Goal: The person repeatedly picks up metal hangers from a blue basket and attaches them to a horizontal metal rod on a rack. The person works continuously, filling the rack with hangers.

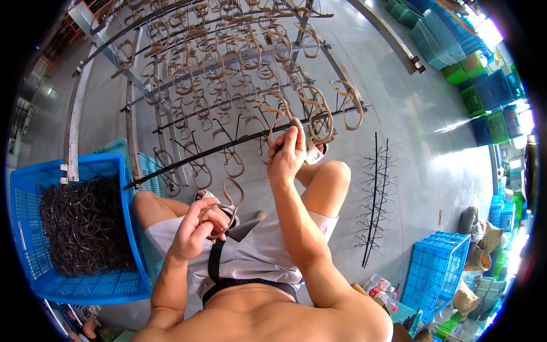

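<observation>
My left hand (pixel 200 229) is closed on a brown, loop-shaped eyeglass frame (pixel 235 192), held low in front of my lap. My right hand (pixel 286 153) is raised to a long black rod (pixel 245 138) with hooks. Its fingers are pinched at a tan eyeglass frame (pixel 276 102) by the rod, and they hide the spot they grip. Beside it hang more tan eyeglass frames (pixel 317 117), also on that rod. Several further rods behind carry rows of similar frames (pixel 211 60).
A blue crate (pixel 85 293) full of dark brown looped pieces (pixel 85 228) stands at my left. Metal rack posts (pixel 73 122) rise behind it. Spiky black hook rods (pixel 374 199) lie on the floor at right, near another blue crate (pixel 434 268) and plastic bottles (pixel 383 290).
</observation>
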Demonstrator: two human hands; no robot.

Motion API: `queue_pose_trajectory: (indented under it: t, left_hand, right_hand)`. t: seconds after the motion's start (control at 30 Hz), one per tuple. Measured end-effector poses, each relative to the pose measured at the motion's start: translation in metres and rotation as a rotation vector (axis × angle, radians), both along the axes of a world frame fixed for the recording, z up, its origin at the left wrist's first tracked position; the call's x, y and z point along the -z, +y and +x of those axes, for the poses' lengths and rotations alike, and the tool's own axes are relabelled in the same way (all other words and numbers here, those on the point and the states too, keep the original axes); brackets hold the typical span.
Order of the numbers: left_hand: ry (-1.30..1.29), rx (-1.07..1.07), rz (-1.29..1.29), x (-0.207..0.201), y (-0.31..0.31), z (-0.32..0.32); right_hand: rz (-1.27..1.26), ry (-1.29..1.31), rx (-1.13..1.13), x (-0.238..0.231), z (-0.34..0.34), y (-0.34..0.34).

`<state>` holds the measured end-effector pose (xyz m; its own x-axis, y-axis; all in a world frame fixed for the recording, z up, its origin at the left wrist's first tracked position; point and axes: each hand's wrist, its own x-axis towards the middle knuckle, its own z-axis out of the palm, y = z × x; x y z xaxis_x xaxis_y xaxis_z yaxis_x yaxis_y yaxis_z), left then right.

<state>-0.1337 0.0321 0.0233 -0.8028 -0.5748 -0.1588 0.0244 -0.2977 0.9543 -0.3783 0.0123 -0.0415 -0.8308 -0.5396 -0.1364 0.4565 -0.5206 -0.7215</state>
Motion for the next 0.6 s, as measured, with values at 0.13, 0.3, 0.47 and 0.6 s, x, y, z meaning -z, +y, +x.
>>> queue_pose_trajectory:
  t: [0.13, 0.3, 0.47, 0.6]
  left_hand:
    - [-0.015, -0.031, 0.000, -0.0020, -0.0002, 0.0014]
    - [-0.021, -0.069, 0.024, 0.0025, 0.0014, 0.0020]
    - [0.012, -0.011, -0.019, 0.0026, 0.0004, -0.0023]
    - [0.010, 0.009, -0.023, 0.0030, 0.0007, -0.0023]
  right_hand:
    - [-0.031, -0.004, 0.014, 0.0020, -0.0028, 0.0002]
    - [-0.047, -0.041, -0.008, 0.0021, -0.0006, 0.0005]
    - [-0.051, -0.059, -0.003, -0.0004, 0.0042, -0.0001]
    - [-0.048, -0.002, -0.056, 0.0044, 0.0012, 0.0029]
